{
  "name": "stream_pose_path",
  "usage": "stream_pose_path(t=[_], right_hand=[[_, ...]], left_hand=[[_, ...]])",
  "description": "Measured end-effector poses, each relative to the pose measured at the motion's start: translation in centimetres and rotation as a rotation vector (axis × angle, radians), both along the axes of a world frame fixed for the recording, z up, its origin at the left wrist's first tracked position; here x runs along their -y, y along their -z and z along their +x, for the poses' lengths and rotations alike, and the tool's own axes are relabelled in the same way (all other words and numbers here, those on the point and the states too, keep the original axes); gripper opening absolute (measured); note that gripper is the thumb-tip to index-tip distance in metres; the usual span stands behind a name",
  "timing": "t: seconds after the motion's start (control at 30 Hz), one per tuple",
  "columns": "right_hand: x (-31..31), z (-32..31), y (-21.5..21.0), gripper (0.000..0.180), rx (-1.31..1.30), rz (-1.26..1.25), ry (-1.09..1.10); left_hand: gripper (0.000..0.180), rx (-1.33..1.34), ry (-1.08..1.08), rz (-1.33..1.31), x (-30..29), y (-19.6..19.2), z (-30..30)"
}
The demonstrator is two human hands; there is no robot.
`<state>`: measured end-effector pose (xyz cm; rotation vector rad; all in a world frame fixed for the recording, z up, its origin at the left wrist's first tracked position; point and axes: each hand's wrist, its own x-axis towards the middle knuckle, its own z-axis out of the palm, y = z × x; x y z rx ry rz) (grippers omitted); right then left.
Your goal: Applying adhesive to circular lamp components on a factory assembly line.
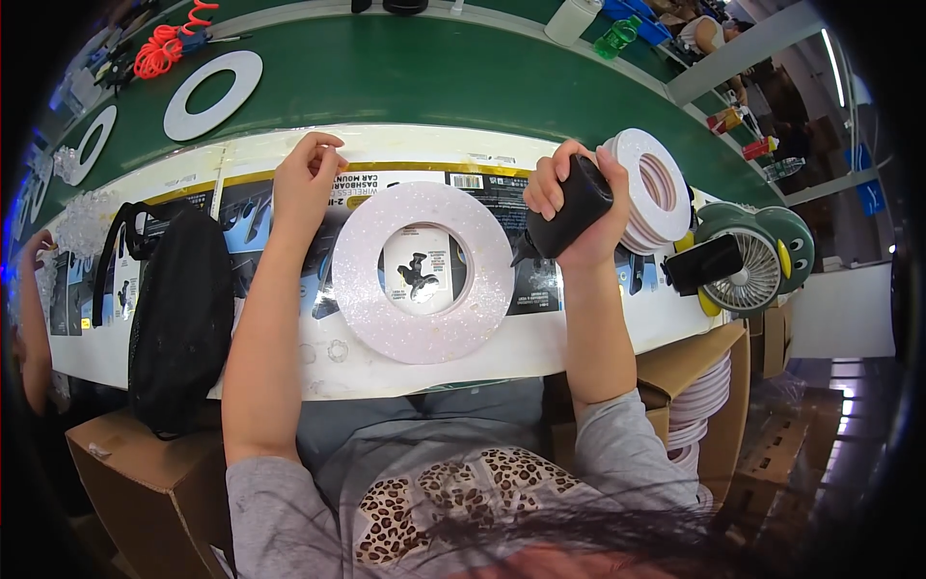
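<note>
A black squeeze bottle (pixel 579 205) with a narrow pointed nozzle is gripped in my right hand (pixel 590 232). The nozzle points down and left, its tip close to the right rim of a white glittery ring (pixel 371 309). That ring lies flat on the white work surface between my forearms; it looks like several rings stacked. My left hand (pixel 313 166) is raised beyond the ring's upper left, its fingers curled together in a pinch. Whatever is between those fingertips, if anything, is too small to make out.
Right of my right hand stands a tilted stack of white rings (pixel 666 183), then a green fan (pixel 748 261) with a phone-like black slab. A black pouch (pixel 181 318) lies left. White rings (pixel 214 95) rest on the green conveyor belt (pixel 386 77). Another person's arm (pixel 34 318) shows far left.
</note>
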<state>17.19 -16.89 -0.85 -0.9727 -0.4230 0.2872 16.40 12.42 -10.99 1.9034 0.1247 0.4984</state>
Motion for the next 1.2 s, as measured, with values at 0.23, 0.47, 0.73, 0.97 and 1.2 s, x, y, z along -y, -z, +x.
stream_pose_path(t=[0.23, 0.47, 0.73, 0.97, 1.2], right_hand=[[0.1, 0.1, 0.2, 0.038, 0.003, 0.006, 0.006], [-0.1, 0.2, 0.4, 0.038, -0.008, -0.001, 0.031], [0.5, 0.7, -0.2, 0.038, -0.138, 0.118, 0.005], [1.0, 1.3, 0.0, 0.039, -0.219, 0.248, 0.011], [0.6, 1.4, 1.1, 0.035, -0.248, 0.245, 0.061]], left_hand=[[0.013, -0.018, -0.005, 0.008, 0.1, -0.1, -0.1], [0.013, -0.016, 0.004, -0.003, 0.0, 0.0, 0.0], [0.012, -0.011, 0.006, -0.007, 0.1, -0.6, -0.3], [0.027, 0.025, 0.327, -0.226, 1.2, -2.4, -0.9], [0.033, -0.266, 0.532, -0.038, 3.4, -4.6, -2.5]])
